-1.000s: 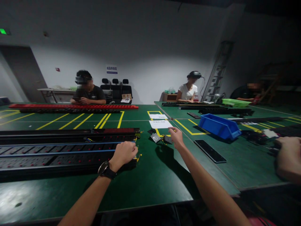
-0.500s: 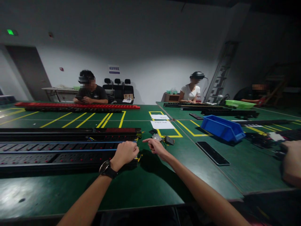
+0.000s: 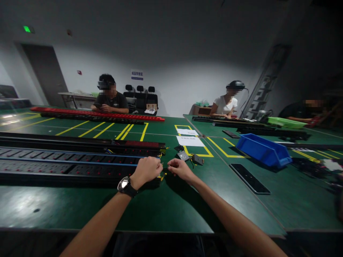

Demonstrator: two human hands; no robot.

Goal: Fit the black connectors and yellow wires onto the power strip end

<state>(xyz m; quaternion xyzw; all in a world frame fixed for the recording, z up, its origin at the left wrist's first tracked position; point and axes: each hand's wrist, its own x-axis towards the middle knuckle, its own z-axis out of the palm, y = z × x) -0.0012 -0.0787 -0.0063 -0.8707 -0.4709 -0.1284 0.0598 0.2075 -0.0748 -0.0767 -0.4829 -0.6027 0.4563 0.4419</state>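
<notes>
My left hand [image 3: 148, 169], with a watch [image 3: 125, 186] on its wrist, rests at the right end of a long black track [image 3: 102, 169] with red dots and blue edge lines. Its fingers are closed by the yellow wire ends [image 3: 162, 176]; what they grip is hidden. Just to the right, my right hand [image 3: 181, 169] is closed in a pinch, thumb and forefinger together. Anything between those fingertips is too small to make out. Beyond the right hand lie a grey metal piece [image 3: 183, 155] and a small dark box [image 3: 198, 159] with wires.
A blue bin [image 3: 262, 150] and a phone [image 3: 250, 178] lie to the right on the green table [image 3: 150, 214]. White paper sheets [image 3: 190, 141] lie ahead. A red rail [image 3: 99, 114] runs along the far side, where co-workers [image 3: 112, 101] sit.
My right hand's outstretched forefinger has drawn in to a pinch against the thumb. My left hand stays closed at the track's end. The view has shifted slightly; another hand at far right has left it.
</notes>
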